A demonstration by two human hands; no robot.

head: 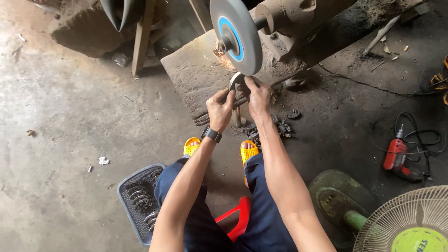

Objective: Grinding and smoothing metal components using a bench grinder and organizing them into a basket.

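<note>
Two hands press a small metal ring against a spinning grinding wheel.

The left hand (pixel 220 108) and right hand (pixel 258 95) both close their fingers on the metal ring (pixel 236 81), held at the wheel's 6 o'clock edge, where sparks (pixel 223 57) fly off toward 10 o'clock. The grinding wheel (pixel 235 35) is grey with a blue centre, mounted on a rusty motor (pixel 298 16). A grey basket (pixel 135 203) of similar rings sits on the floor at 8 o'clock from the hands; a red drill (pixel 396 158) lies well apart at 4 o'clock, and a green fan (pixel 410 224) stands at 5 o'clock.
</note>
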